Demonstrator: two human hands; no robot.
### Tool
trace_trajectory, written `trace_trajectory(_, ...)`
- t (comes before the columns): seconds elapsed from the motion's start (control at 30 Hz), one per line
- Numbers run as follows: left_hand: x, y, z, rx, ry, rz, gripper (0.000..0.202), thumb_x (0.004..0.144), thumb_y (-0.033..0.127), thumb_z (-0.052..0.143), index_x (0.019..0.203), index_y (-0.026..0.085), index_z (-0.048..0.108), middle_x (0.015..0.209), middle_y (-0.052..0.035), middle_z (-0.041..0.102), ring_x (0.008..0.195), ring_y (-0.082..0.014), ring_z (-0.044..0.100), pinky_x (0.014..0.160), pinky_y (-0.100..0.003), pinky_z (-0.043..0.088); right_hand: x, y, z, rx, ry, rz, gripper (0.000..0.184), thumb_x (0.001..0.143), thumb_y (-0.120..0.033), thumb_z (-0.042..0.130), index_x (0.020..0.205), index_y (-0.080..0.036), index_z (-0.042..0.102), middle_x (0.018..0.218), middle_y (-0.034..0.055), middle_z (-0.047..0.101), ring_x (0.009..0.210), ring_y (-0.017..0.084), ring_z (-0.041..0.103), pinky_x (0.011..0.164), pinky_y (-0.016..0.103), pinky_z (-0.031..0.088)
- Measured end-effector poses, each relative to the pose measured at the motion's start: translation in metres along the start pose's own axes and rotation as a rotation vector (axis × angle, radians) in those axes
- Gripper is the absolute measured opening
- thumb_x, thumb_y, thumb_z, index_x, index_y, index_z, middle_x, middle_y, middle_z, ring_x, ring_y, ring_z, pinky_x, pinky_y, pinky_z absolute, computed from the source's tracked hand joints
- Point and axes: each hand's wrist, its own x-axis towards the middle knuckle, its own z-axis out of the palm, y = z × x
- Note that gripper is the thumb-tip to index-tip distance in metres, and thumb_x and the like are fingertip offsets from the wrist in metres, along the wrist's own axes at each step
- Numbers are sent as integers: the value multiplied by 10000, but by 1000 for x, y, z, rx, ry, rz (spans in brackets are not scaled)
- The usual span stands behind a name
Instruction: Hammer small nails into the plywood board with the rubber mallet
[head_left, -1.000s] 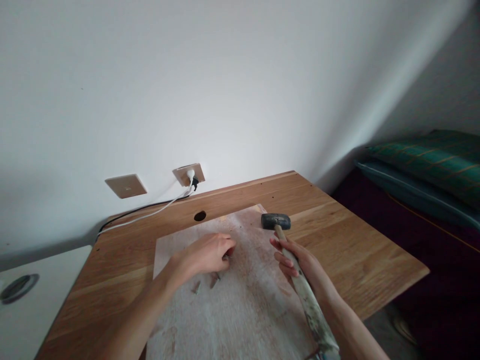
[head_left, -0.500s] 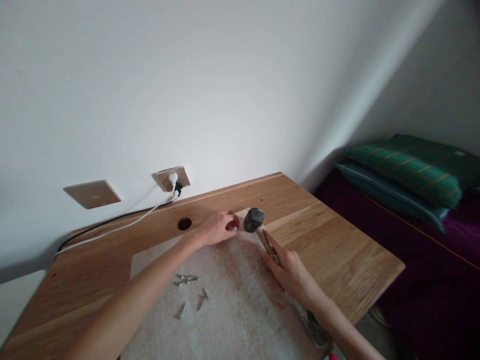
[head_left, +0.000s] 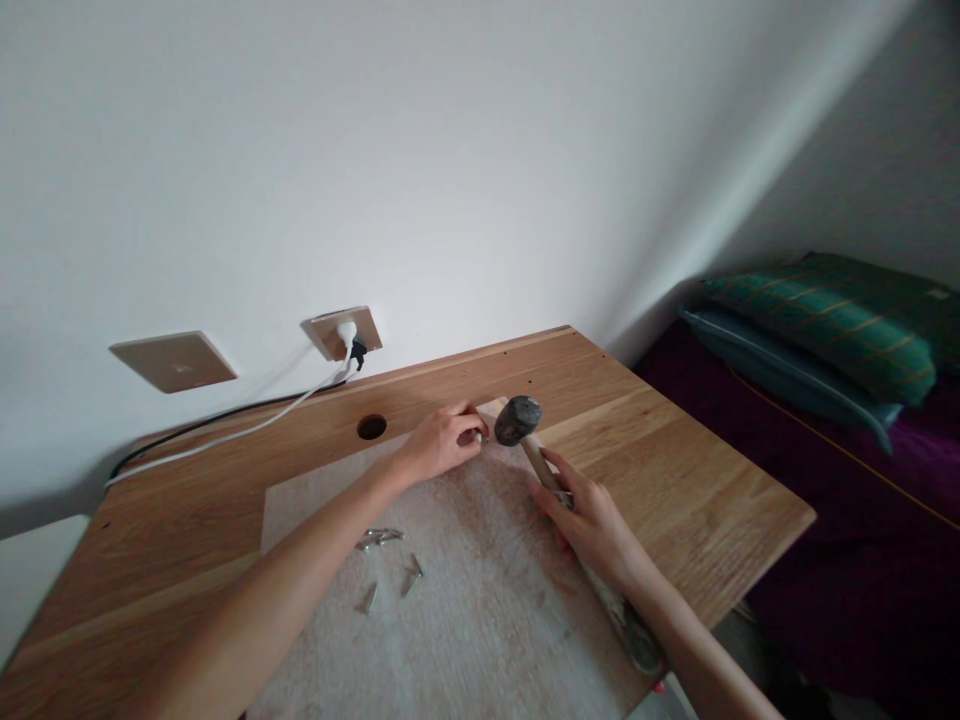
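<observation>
My right hand (head_left: 589, 520) grips the wooden handle of a hammer (head_left: 517, 420), whose dark head hangs just above the far end of a pale worn board (head_left: 480, 590) on the wooden desk (head_left: 660, 480). My left hand (head_left: 442, 442) is closed in a pinch at the board's far edge, right beside the hammer head, holding something small that looks like a nail. Several loose nails (head_left: 390, 565) lie on the board nearer to me.
A round cable hole (head_left: 371, 427) sits in the desk near the wall. A white and a black cable (head_left: 247, 425) run to a wall socket (head_left: 343, 332). A blank wall plate (head_left: 174, 360) is left of it. A bed with green pillows (head_left: 825, 320) stands at right.
My left hand left the loose nails and reached to the board's far edge in a pinch. The hammer head swung left to hover beside those fingers.
</observation>
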Motion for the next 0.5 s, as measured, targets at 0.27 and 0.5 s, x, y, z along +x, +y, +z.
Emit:
trace_trajectory(0.27,-3,5,1,39,27,61,209,858,30,625,972,183,709,946,-34,653,844,-162,650,768,-281,513,0,6,1,88,12,-12,671,945,-556,522,1455,-121,554,735,30,711,405,142,583,423,242,453)
trace_trajectory(0.5,-3,7,-1,35,46,74,140,898,61,621,965,178,661,925,-21,652,784,-134,622,749,-265,507,0,3,1,106,-4,30,692,938,-555,516,1470,-113,535,738,22,695,409,144,592,420,248,472)
